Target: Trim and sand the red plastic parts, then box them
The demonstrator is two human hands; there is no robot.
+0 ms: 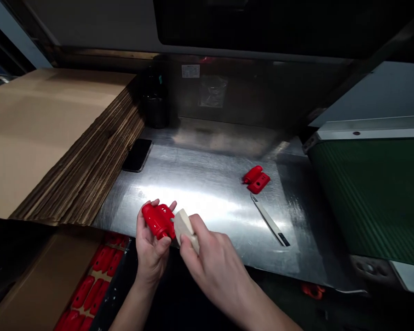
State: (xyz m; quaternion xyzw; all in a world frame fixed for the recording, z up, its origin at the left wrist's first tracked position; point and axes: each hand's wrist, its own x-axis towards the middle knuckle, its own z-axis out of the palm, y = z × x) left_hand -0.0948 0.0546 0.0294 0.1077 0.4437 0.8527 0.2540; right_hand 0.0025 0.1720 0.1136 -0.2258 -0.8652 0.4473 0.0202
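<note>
Held in my left hand (150, 250) is a glossy red plastic part (156, 219), a rounded cylinder joined to a flatter piece. The fingers support it from behind and the thumb presses its lower end. My right hand (210, 253) is closed on a pale, cream-coloured block (185, 227) with a curved edge, perhaps a pad; its exact kind is unclear. The block's edge meets or nearly meets the right side of the red part. Further right on the metal table lie another red plastic part (257, 179) and a craft knife (269, 220) with a pale handle.
A tall stack of cardboard sheets (89, 156) stands at the left, with a black phone (138, 155) beside it on the metal table (200, 170). A dark bottle (156, 103) is behind. Lower left, a box holds several red parts (95, 287). A green conveyor belt (376, 197) is at right.
</note>
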